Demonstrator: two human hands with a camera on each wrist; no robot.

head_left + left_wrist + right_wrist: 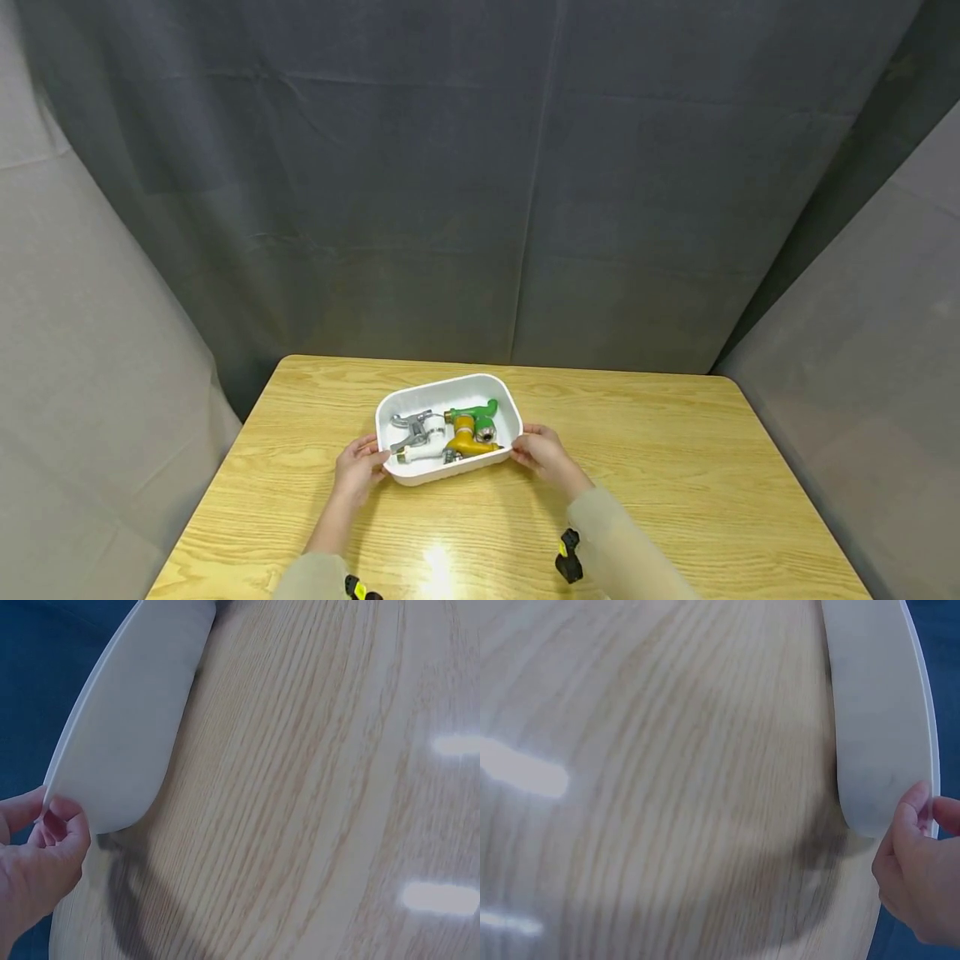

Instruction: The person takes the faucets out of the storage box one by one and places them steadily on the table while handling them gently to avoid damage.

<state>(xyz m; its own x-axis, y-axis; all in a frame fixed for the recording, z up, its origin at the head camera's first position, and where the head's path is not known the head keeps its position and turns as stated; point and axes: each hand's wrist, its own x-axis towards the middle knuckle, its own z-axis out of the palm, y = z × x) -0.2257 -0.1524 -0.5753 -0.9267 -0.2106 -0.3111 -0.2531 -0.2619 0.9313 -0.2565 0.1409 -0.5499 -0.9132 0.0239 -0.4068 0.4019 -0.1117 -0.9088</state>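
Note:
A white plastic tray (450,392) sits at the far middle of the table, turned at a slant in the head view. My left hand (358,471) pinches the rim at its left end, thumb over the edge. At the opposite end my right hand (542,454) grips the rim in the same way. Inside lie several water taps: a green tap (480,414), a yellow tap (467,442), a white tap (422,452) and a grey tap (410,429), crowded together. Both wrist views show only the tray's outer wall (127,712), with the taps hidden.
The wooden table (675,483) has rounded back corners and ends at a dark grey curtain (420,208). Light grey cloth panels (90,333) hang on both sides. Bright lamp reflections show on the tabletop. A black device with a yellow mark (569,556) is worn at each wrist.

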